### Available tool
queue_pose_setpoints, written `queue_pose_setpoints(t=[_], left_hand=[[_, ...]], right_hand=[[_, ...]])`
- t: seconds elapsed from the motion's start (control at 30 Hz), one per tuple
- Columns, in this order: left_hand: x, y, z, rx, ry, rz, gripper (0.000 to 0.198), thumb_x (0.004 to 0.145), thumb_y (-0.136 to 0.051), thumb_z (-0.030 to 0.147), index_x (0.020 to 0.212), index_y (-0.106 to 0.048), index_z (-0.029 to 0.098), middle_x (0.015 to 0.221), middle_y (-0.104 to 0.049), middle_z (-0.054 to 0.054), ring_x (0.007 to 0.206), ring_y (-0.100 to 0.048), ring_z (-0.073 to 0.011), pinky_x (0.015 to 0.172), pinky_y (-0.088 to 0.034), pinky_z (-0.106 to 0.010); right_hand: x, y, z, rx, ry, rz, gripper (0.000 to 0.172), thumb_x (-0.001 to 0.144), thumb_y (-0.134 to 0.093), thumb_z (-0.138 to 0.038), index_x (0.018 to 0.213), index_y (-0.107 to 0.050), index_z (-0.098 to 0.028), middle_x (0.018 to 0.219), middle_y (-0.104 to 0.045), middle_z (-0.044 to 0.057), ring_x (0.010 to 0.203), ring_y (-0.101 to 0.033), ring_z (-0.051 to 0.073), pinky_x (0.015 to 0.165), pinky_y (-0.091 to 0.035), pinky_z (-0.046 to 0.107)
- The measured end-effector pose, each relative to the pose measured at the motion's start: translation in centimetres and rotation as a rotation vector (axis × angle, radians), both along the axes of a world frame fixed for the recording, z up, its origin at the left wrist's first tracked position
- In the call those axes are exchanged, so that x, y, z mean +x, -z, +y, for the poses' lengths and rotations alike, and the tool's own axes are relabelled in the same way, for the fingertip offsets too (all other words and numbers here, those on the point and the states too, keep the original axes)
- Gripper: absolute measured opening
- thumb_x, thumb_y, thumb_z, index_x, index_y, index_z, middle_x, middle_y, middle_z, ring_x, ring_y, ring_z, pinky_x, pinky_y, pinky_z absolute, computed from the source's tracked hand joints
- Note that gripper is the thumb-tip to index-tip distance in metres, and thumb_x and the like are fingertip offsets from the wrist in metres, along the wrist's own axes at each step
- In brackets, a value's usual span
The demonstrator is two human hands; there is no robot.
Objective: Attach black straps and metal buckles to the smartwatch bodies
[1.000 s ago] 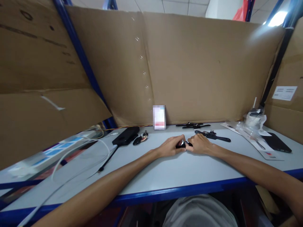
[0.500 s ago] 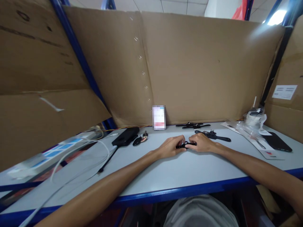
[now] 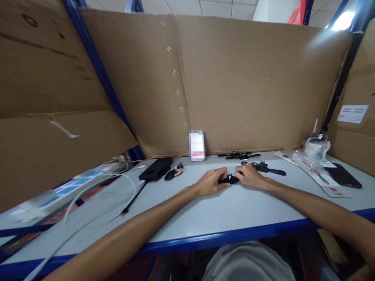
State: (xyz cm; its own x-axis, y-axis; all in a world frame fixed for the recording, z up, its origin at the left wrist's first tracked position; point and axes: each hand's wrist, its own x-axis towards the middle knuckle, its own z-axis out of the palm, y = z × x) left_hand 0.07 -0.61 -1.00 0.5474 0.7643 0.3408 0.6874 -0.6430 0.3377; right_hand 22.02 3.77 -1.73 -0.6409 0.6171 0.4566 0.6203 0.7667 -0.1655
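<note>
A black spokeshave [image 3: 231, 179] with a bright metal spot in its middle sits low over the table in front of me. My left hand [image 3: 211, 182] is closed round its left handle, thumb along the near side. At the other end my right hand [image 3: 248, 175] has its fingers curled on the right handle, which they hide. Just behind the right hand lies another black spokeshave [image 3: 265, 168], its right handle pointing right. Farther back, two more dark spokeshaves [image 3: 241, 156] lie close together near the cardboard wall.
A phone with a lit screen [image 3: 197, 146] leans on the cardboard wall. Left are a black box-like device [image 3: 156, 169] with a cable, keys [image 3: 175, 171] and a power strip [image 3: 67, 189]. Right are a packaging card [image 3: 318, 175], a plastic-wrapped item [image 3: 315, 146] and a dark phone [image 3: 343, 175].
My right thumb has drawn back from across the spokeshave, so its middle now shows more. My left hand stays about where it was.
</note>
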Motion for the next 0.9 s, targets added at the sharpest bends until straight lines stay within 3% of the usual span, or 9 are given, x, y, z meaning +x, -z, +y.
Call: queue_pose_setpoints(t=[0.1,0.23,0.37,0.53,0.6,0.7,0.77,0.9], left_hand=[[0.04,-0.10,-0.10,-0.021,-0.022,-0.008,0.026,0.083,-0.067,0.040,0.093,-0.053,0.021,0.070,-0.051,0.006,0.060,-0.042,-0.0125,0.057,-0.028,-0.024],[-0.05,-0.17,-0.12,-0.004,0.065,0.001,0.040,0.088,-0.062,0.037,0.124,-0.052,0.024,0.078,-0.055,0.004,0.067,-0.048,-0.0137,0.063,-0.033,-0.024],[-0.05,-0.16,-0.04,0.012,0.072,0.018,0.024,0.089,-0.061,0.038,0.107,-0.058,0.022,0.078,-0.055,0.003,0.067,-0.047,-0.0134,0.062,-0.032,-0.024],[0.04,-0.06,0.08,0.002,0.009,0.014,0.026,0.085,-0.064,0.042,0.080,-0.050,0.021,0.069,-0.051,0.004,0.061,-0.041,-0.0129,0.058,-0.027,-0.025],[-0.02,0.01,0.11,-0.015,-0.007,0.008,0.025,0.084,-0.065,0.042,0.087,-0.052,0.021,0.070,-0.051,0.005,0.061,-0.042,-0.0129,0.058,-0.027,-0.025],[-0.14,0.08,0.15,-0.019,0.026,-0.002,0.037,0.086,-0.064,0.039,0.117,-0.053,0.023,0.077,-0.054,0.005,0.065,-0.047,-0.0136,0.061,-0.031,-0.025],[-0.19,0.10,0.19,-0.007,0.054,0.006,0.038,0.087,-0.063,0.039,0.121,-0.053,0.024,0.079,-0.056,0.004,0.067,-0.049,-0.0140,0.062,-0.032,-0.025],[-0.12,0.13,0.27,0.023,0.038,0.018,0.023,0.086,-0.063,0.041,0.083,-0.055,0.020,0.075,-0.054,0.003,0.064,-0.045,-0.0133,0.060,-0.029,-0.025]], right_hand=[[0.01,-0.11,-0.15,0.010,-0.027,-0.008,0.029,0.091,-0.051,-0.019,0.065,-0.062,-0.016,0.060,-0.062,0.003,0.056,-0.045,0.013,0.060,-0.025,0.027],[0.05,-0.41,-0.65,-0.004,-0.050,-0.005,0.032,0.091,-0.061,-0.040,0.070,-0.065,-0.016,0.064,-0.064,0.003,0.058,-0.047,0.013,0.059,-0.025,0.026],[-0.07,-0.43,-0.75,-0.005,-0.006,-0.030,0.035,0.086,-0.067,-0.048,0.072,-0.065,-0.017,0.066,-0.065,0.003,0.060,-0.049,0.013,0.059,-0.025,0.026],[-0.24,-0.27,-0.58,0.007,0.047,-0.070,0.025,0.091,-0.055,-0.027,0.070,-0.065,-0.017,0.067,-0.067,0.005,0.061,-0.051,0.014,0.060,-0.025,0.027],[-0.26,-0.22,-0.53,0.011,0.051,-0.078,0.024,0.091,-0.053,-0.023,0.071,-0.065,-0.017,0.068,-0.068,0.005,0.062,-0.052,0.015,0.060,-0.025,0.027],[-0.28,-0.15,-0.48,0.011,0.045,-0.075,0.025,0.092,-0.053,-0.024,0.073,-0.067,-0.017,0.070,-0.069,0.006,0.063,-0.054,0.015,0.061,-0.026,0.028],[-0.26,-0.12,-0.45,0.011,0.039,-0.068,0.025,0.092,-0.053,-0.024,0.073,-0.067,-0.017,0.070,-0.069,0.006,0.064,-0.053,0.015,0.061,-0.026,0.027],[-0.10,-0.20,-0.44,0.024,-0.013,-0.056,0.028,0.093,-0.052,-0.024,0.068,-0.064,-0.017,0.064,-0.065,0.004,0.060,-0.049,0.014,0.061,-0.025,0.027]])
